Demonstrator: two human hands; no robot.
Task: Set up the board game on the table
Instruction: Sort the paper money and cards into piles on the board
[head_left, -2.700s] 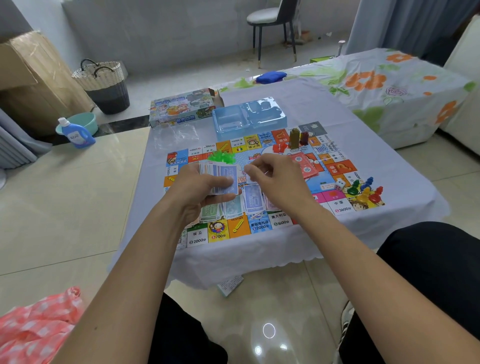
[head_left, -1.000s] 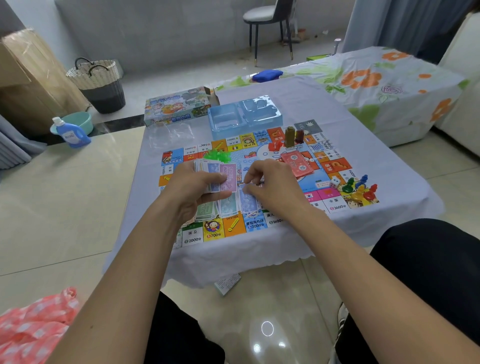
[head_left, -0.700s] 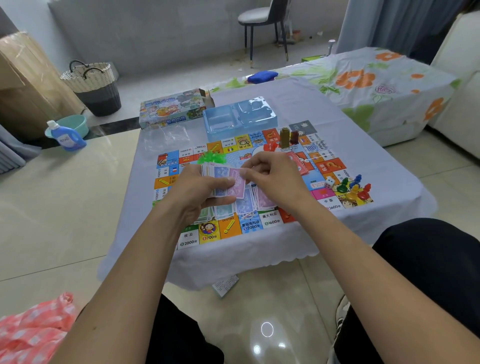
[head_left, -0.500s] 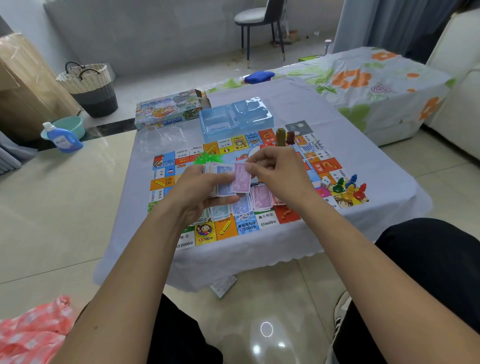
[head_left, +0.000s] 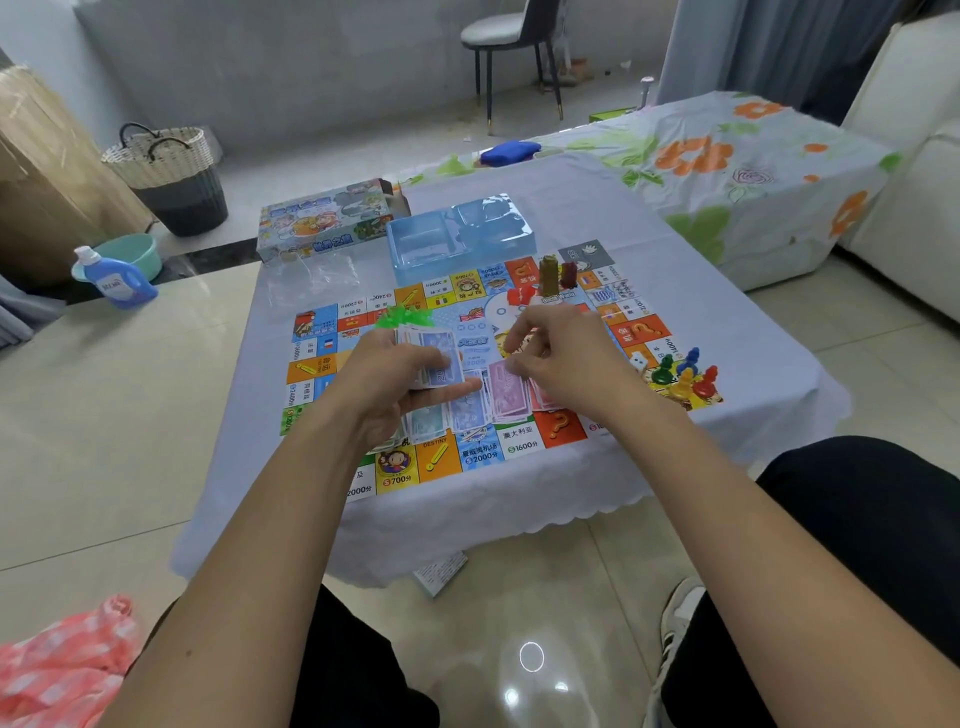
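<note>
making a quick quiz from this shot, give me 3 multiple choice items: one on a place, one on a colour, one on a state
1. Where is the tray?
A. at the board's far edge
B. on the floor
C. on the chair

2. What colour is the top note of the stack?
A. blue
B. green
C. yellow

3. What is the left hand doing?
A. holding the stack
B. lying flat on the table
C. lifting the box

Answers:
1 A: it sits just beyond the board.
2 A: the note facing up is blue.
3 A: its thumb and fingers clamp the stack.
</note>
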